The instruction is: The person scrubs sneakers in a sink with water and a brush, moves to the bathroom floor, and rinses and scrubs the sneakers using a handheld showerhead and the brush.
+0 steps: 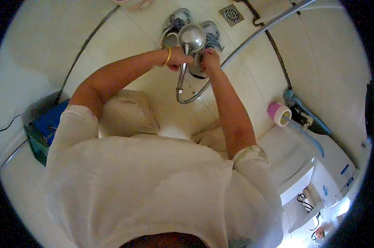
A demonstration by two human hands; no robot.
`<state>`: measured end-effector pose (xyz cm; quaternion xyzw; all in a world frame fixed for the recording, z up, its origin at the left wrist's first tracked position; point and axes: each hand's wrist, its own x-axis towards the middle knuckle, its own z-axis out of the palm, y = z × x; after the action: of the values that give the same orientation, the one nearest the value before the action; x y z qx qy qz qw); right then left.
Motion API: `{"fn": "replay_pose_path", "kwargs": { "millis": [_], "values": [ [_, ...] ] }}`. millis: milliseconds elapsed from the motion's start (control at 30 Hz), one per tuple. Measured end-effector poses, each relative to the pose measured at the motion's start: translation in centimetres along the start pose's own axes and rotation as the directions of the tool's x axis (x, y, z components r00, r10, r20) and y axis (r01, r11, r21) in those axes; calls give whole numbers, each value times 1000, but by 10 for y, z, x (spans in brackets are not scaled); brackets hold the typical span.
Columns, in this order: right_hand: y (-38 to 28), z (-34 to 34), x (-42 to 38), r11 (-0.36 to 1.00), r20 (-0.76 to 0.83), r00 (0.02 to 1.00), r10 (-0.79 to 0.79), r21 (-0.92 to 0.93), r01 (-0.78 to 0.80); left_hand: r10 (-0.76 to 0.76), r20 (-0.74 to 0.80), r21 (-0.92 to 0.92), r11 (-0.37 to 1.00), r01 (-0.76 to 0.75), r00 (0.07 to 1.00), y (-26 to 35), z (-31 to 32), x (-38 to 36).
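My left hand [180,58], with a yellow bangle at the wrist, is closed around the handle of a chrome shower head [192,37]. The head's rounded side faces up, over a pair of grey shoes on the tiled floor. Just right of it, my right hand [210,60] has its fingers closed on the right shoe [212,31], which has dark laces. The left shoe [179,18] lies beside it, partly covered by the shower head. A metal hose [253,38] loops down from the handle and runs up right, behind my right wrist.
A floor drain [231,15] lies at the upper right. Near the right wall are a pink and white container [278,113] and blue-handled items [309,109]. A white appliance [335,165] stands at lower right. Blue and green bags [50,120] sit at left.
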<state>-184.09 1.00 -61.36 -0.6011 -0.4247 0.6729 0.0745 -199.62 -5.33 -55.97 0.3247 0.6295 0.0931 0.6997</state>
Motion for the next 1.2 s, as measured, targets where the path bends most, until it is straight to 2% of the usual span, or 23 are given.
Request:
{"fn": "replay_pose_path", "kwargs": {
  "millis": [33,100,167,200,233,267,300,367,467,500,533,600,633,667,767,833,900,933,967,1000,1067,1133,1200],
  "values": [
    [34,6,14,988,10,988,-153,-28,153,5,-10,12,1000,-5,1000,-3,2,3],
    [70,14,-21,994,62,992,-110,-2,111,3,-9,19,1000,-3,1000,-6,3,9],
    [33,18,-90,994,93,992,84,60,-90,-6,12,3,1000,6,1000,-9,4,13],
    [30,8,-78,997,88,993,81,-10,-80,-18,13,22,1000,17,1000,-5,5,10],
    [33,-3,-36,996,64,998,-4,-87,9,-26,11,42,999,26,1000,0,4,4],
    [26,-10,-5,993,46,996,-74,-92,78,-35,4,64,997,35,999,5,4,0],
    [13,-8,11,999,36,999,-39,38,38,-28,-13,46,999,28,1000,5,4,0],
    [48,4,17,949,41,980,-194,-245,199,-23,-45,13,1000,23,999,1,6,3],
    [99,15,-8,876,72,949,-305,-369,310,-10,-36,-204,979,3,999,-10,0,13],
    [73,8,-32,951,101,993,-54,-299,82,-29,-25,-223,975,23,999,-9,2,12],
    [57,-2,-37,947,107,994,19,-320,16,-47,-15,-241,970,42,999,-6,3,8],
    [47,-21,11,817,159,961,-226,-506,276,-73,-10,-249,966,68,997,-10,7,9],
    [38,-23,26,833,180,960,-215,-479,277,-78,-22,-240,968,70,997,-19,9,19],
    [10,-12,20,988,104,994,-21,-149,36,-84,-37,-225,972,74,996,-23,6,24],
    [2,11,-55,991,123,986,110,-87,-100,-79,122,-313,943,113,989,-23,5,25],
    [23,-11,-69,966,229,947,226,72,-248,-88,46,-278,956,97,995,-11,10,15],
    [21,-18,-45,986,90,990,107,-140,-94,-92,20,-243,965,94,996,-10,6,16],
    [46,-24,5,970,102,984,-145,-181,162,-95,40,-228,968,102,995,-14,7,23],
    [70,-29,55,887,106,915,-388,-228,402,-100,58,-212,971,110,993,-16,6,26],
    [22,-13,34,993,74,994,-79,-76,84,-88,30,-194,977,92,996,-15,6,25],
    [10,2,-2,989,162,978,132,44,-141,-72,-18,-156,985,68,997,-16,5,19],
    [13,-2,-26,965,189,956,223,96,-243,-53,12,-63,997,54,999,-23,3,21],
    [11,-14,-38,973,145,969,198,88,-212,-47,26,-8,999,47,999,-13,3,17]
  ]
}}
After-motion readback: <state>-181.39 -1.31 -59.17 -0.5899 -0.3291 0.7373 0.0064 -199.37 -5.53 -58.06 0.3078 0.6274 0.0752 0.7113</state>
